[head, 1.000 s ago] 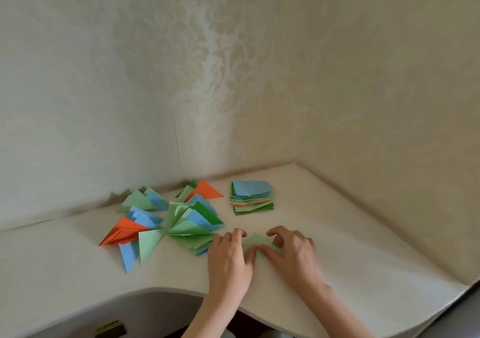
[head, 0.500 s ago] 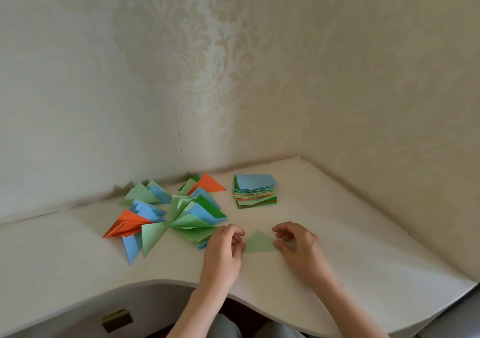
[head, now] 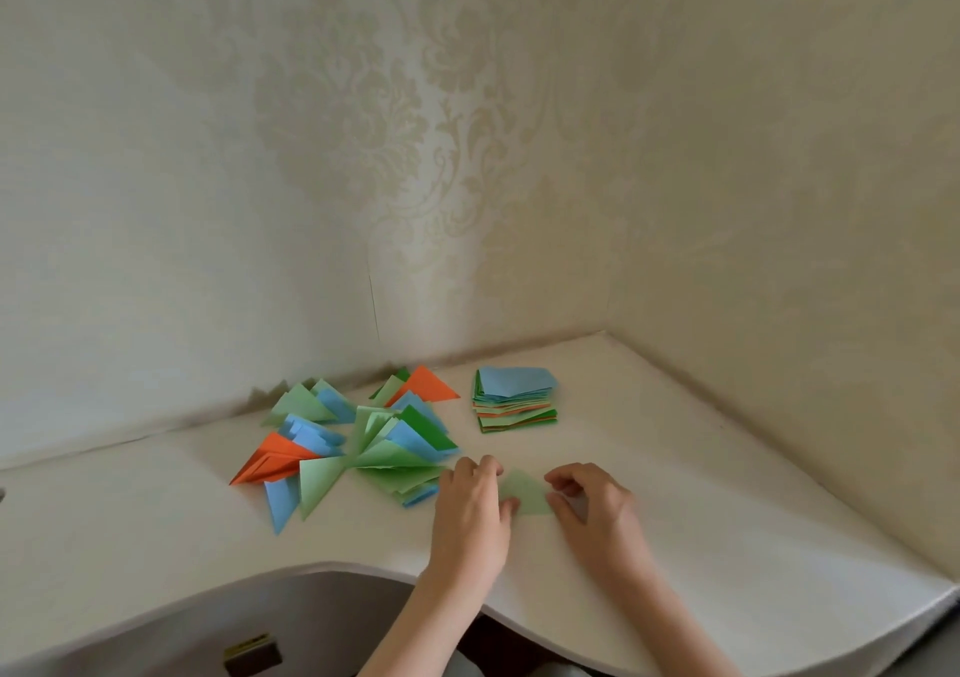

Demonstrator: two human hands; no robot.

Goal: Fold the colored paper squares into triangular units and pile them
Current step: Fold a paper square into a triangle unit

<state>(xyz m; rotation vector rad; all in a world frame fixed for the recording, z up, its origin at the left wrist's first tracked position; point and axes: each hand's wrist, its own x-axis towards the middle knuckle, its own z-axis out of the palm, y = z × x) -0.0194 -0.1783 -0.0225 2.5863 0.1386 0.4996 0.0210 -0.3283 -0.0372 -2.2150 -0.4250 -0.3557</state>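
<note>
Flat btwn both grips, green triangle (head: 524, 492): left hand (head: 470, 512) & right hand (head: 597, 507) pinch its corners.

Likely home room: cream damask wallpaper (head: 395, 120) on both corner walls, curved white tabletop (head: 753, 536) fitted into corner, drawer handle (head: 253, 654) beneath, blurred.

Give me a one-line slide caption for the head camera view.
Both hands, left hand and right hand, pinch a green paper triangle beside the folded pile and paper stack.
</note>
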